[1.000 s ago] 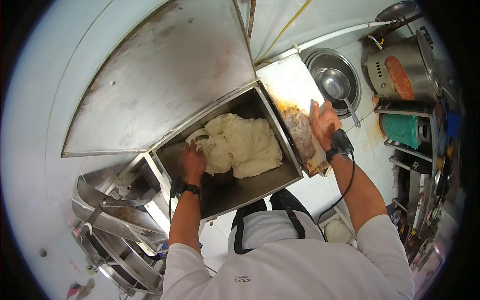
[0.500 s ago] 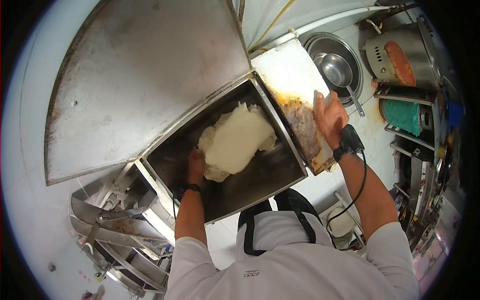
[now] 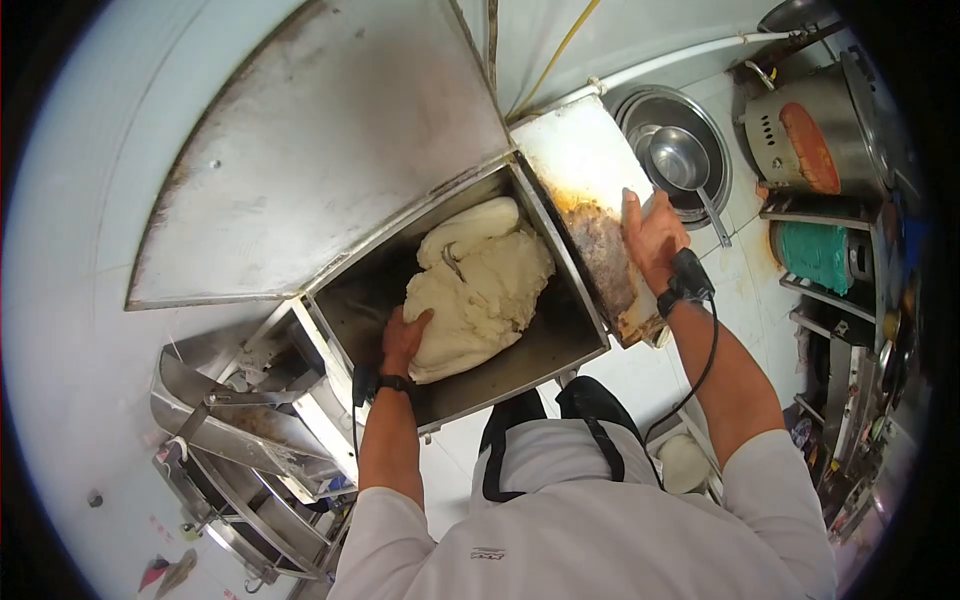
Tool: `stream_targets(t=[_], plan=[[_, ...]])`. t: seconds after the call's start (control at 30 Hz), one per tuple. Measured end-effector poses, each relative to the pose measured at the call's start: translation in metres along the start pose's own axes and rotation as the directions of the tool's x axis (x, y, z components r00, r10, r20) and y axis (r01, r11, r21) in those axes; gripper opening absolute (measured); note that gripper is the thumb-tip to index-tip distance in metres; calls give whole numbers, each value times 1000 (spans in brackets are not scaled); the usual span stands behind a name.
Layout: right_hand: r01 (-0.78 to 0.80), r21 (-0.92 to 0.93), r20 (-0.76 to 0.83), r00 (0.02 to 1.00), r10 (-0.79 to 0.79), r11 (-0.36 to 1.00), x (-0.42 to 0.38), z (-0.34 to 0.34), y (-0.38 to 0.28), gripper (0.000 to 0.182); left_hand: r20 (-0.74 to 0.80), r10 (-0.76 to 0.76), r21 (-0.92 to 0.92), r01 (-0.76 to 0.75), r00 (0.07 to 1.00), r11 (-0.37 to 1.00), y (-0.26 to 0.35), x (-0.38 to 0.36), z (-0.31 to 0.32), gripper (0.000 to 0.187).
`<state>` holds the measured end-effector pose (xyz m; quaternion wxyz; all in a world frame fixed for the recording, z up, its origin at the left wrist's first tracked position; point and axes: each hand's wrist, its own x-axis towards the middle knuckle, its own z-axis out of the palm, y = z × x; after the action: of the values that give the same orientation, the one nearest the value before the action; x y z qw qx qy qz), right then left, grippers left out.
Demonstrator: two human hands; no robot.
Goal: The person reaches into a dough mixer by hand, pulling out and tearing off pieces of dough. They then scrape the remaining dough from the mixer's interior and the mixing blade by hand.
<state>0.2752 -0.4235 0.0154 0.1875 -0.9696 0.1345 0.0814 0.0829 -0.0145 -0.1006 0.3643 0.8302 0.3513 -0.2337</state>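
Inside the open metal bin (image 3: 455, 399), the dough (image 3: 470, 290) is lying around a curved metal piece (image 3: 453, 262). The left hand (image 3: 403, 340) is touching the dough's edge, not clenching it. The right hand (image 3: 655, 240) is resting unclenched on the stained white box (image 3: 590, 190).

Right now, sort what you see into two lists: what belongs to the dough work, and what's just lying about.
Likely in the job:
- dough, left hand at its edge
- metal tub holding it

Seemingly just lying about:
- ladle in the nested bowls
- large pot
- green-covered cylinder
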Motion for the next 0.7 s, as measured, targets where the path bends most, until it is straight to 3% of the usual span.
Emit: stream_targets(t=[0.07,0.13,0.2,0.27,0.33,0.37,0.47,0.53,0.7], plan=[[71,-13,-139,988,-73,997,0,6,6,64,4,1,81,-1,1000,997,10,7,-6,72],[52,14,-132,990,-50,999,-1,3,3,64,-60,-38,271,53,997,961,58,-8,-21,70],[56,3,-153,987,-55,998,-1,4,2,63,-95,-51,303,77,994,950,86,-8,-23,67],[14,2,-89,996,-13,1000,-1,-4,-4,64,-123,-60,338,99,991,936,114,-7,-20,64],[-5,40,2,1000,5,999,-1,-7,-4,69,-342,48,417,105,939,903,141,-3,-10,61],[-12,37,-2,1000,12,999,-1,-9,-5,69,-335,54,419,98,941,903,148,5,-5,61],[-9,33,18,1000,9,999,-1,-13,-8,68,-371,154,471,43,916,881,147,27,14,65],[-18,17,32,999,18,1000,-1,-8,-5,68,-410,318,515,-71,855,854,138,28,26,68],[27,18,-50,998,-26,999,-1,-4,-5,67,-440,334,426,-134,834,895,126,17,48,84]])
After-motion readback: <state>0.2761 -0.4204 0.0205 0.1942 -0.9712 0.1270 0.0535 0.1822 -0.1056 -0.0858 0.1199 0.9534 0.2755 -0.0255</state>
